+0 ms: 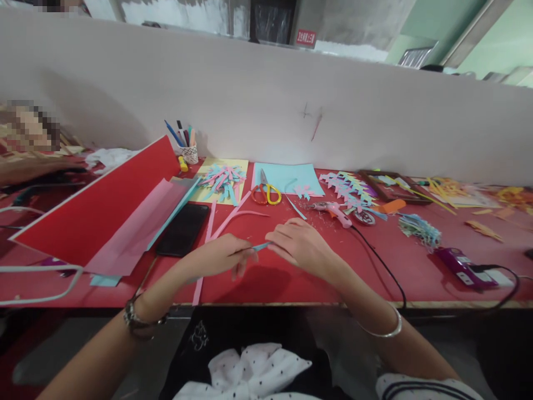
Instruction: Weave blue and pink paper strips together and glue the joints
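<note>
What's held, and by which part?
A narrow light-blue paper strip, gripped toward one end by the left hand and toward the other by the right hand.

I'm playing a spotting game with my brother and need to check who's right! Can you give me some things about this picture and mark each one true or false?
1. The left hand and the right hand hold a thin blue strip. True.
2. The pink glue gun lies to the right of the scissors. True.
3. Both scissor handles are green. False: one is red and one is yellow.
4. The black phone lies to the right of the glue gun. False: it lies to the left of it.
5. Pens stand in a cup. True.
</note>
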Tool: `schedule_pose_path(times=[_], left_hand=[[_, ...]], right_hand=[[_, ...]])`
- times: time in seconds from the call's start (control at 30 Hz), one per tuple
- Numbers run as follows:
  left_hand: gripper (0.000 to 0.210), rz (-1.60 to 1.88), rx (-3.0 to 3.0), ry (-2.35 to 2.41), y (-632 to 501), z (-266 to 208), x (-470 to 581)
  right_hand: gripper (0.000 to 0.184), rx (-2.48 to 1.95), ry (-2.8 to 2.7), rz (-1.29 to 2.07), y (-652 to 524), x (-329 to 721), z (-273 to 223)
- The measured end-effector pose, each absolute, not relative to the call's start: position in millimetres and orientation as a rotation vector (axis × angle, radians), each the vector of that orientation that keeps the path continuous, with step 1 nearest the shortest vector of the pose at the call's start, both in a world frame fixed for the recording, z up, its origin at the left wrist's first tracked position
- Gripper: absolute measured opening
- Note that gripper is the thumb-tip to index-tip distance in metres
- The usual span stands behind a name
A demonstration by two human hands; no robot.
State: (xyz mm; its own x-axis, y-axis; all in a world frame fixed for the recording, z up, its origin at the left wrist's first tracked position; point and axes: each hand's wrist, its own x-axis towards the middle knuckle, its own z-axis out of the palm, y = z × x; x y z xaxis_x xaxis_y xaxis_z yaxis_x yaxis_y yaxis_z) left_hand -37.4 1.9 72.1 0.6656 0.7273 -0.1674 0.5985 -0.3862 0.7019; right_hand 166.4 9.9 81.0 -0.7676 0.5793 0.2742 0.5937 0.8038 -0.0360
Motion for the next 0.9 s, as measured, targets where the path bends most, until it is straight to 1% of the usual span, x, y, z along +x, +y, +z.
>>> schedule_pose_path(times=[0.07,0.13,0.23,0.3,0.37,0.47,0.53,0.57,0.63,0.67,0.73,0.8,0.87,0.9], left_hand=[[0.035,0.203,1.959,0.944,2.8,73.1,-39.4],[0.036,0.185,1.94,0.953,3.4,73.8,-41.7],[0.025,0.188,2.171,1.065,2.5,74.4,-43.1],[0.016,0.193,2.371,1.149,0.6,74.3,-40.8],[0.015,0.176,2.505,1.213,-1.7,74.4,-36.1],[0.018,0.114,2.589,1.325,-4.0,75.2,-28.4],[0.023,0.043,2.626,1.377,-3.9,75.0,-25.6],[0.026,0.019,2.649,1.379,-3.4,74.3,-25.3],[0.029,0.023,2.673,1.343,-2.4,72.4,-26.2],[0.03,0.054,2.658,1.31,-2.1,71.7,-27.2],[0.032,0.134,2.562,1.216,-2.0,71.7,-29.1],[0.039,0.171,2.401,1.099,-2.7,73.6,-30.1],[0.044,0.156,2.259,1.01,-3.8,75.7,-29.8],[0.042,0.157,2.227,1.004,-4.4,76.2,-29.4]], right_hand=[[0.023,-0.902,-2.784,-0.015,10.4,165.2,82.5],[0.023,-0.928,-2.809,0.154,11.5,165.7,85.0],[0.023,-0.988,-2.771,0.466,12.8,167.1,88.3],[0.023,-1.018,-2.712,0.612,13.7,167.0,89.0],[0.022,-1.035,-2.67,0.681,14.7,166.0,88.8],[0.026,-1.048,-2.69,0.689,14.5,164.4,87.4],[0.024,-1.053,-2.706,0.556,12.2,163.4,85.9],[0.026,-1.049,-2.709,0.419,10.3,162.6,84.7],[0.037,-1.01,-2.704,0.06,5.7,160.1,81.6],[0.035,-0.971,-2.703,-0.12,3.4,158.2,79.5],[0.02,-0.882,-2.713,-0.376,-0.3,153.6,74.9],[0.024,-0.814,-2.712,-0.474,-2.0,148.6,70.2],[0.023,-0.793,-2.7,-0.452,-1.7,144.5,66.2],[0.022,-0.805,-2.691,-0.413,-1.2,142.9,64.6]])
